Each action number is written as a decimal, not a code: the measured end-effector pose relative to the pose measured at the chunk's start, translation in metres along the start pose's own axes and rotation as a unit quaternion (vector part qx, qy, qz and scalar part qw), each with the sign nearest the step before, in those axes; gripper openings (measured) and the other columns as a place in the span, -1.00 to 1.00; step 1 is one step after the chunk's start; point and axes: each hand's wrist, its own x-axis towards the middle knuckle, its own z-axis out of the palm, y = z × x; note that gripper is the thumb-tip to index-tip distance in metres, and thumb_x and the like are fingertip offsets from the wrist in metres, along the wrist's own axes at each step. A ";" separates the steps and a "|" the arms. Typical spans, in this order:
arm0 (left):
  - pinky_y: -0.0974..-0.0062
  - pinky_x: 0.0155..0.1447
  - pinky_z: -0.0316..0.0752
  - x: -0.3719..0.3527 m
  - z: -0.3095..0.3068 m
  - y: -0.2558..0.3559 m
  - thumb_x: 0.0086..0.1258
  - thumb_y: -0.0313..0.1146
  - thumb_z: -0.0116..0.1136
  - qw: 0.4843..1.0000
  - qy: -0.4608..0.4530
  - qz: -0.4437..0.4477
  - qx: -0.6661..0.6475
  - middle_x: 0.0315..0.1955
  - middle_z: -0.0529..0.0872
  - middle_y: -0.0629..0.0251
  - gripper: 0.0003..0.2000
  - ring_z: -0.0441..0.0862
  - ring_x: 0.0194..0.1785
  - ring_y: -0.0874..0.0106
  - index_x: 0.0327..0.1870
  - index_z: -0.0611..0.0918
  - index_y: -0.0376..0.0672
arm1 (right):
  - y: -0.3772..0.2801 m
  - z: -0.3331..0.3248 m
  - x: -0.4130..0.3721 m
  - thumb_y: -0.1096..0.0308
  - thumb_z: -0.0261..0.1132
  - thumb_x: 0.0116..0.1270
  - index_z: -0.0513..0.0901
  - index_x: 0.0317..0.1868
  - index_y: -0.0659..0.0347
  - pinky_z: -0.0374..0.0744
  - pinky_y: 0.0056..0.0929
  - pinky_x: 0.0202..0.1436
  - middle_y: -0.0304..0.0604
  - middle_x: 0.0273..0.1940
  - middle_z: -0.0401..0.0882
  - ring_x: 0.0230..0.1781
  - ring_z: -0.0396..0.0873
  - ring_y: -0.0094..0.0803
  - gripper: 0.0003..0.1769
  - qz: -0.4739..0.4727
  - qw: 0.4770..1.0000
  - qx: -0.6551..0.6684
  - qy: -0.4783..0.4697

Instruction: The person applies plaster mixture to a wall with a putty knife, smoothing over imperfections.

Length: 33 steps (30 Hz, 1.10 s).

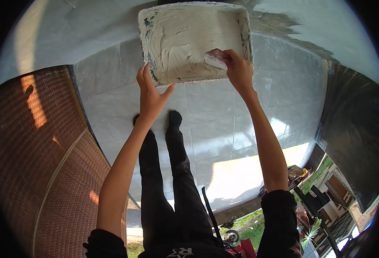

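Observation:
A white rectangular tray (143, 30) smeared with thick off-white putty is up in front of me. My left hand (148, 93) is at its near left edge, fingers against the rim and thumb spread under the near side. My right hand (239, 69) grips a small flat scraper (215, 58), whose blade lies in the putty at the tray's near right corner. Both arms are stretched out, with black sleeves at the shoulders.
Below are my legs (172, 180) in black trousers, standing on a grey tiled floor (223, 116). A brown woven surface (39, 159) fills the left. A sunlit patch, grass, a motorbike (231, 235) and buildings show at the lower right.

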 end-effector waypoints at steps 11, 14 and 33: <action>0.06 0.47 0.27 0.002 0.009 0.009 0.19 -0.28 0.51 0.999 0.034 -0.021 0.016 0.43 0.06 -0.13 0.02 0.14 0.49 -0.08 0.56 0.00 -0.15 | 0.018 -0.006 0.003 0.57 0.30 0.29 0.69 -0.09 0.15 0.59 -0.12 -0.24 -0.04 -0.27 0.71 -0.31 0.69 0.00 -0.79 -0.064 0.994 -0.041 -0.074; 0.03 0.56 0.08 0.001 0.011 0.009 0.22 -0.24 0.50 0.998 0.029 -0.045 -0.014 0.44 0.08 -0.07 0.01 0.07 0.52 -0.02 0.56 0.00 -0.18 | 0.019 -0.008 0.003 0.58 0.30 0.28 0.69 -0.08 0.13 0.59 -0.11 -0.23 -0.05 -0.28 0.72 -0.30 0.69 -0.02 -0.77 -0.068 0.993 -0.041 -0.084; 0.03 0.57 0.06 0.000 0.013 0.010 0.24 -0.21 0.48 0.998 0.032 -0.055 -0.012 0.46 0.08 -0.06 -0.02 0.07 0.54 -0.01 0.57 0.02 -0.15 | 0.023 -0.011 0.038 0.53 0.31 0.29 0.71 -0.04 0.16 0.59 -0.11 -0.19 0.02 -0.26 0.75 -0.30 0.69 0.01 -0.76 -0.074 0.967 -0.047 -0.240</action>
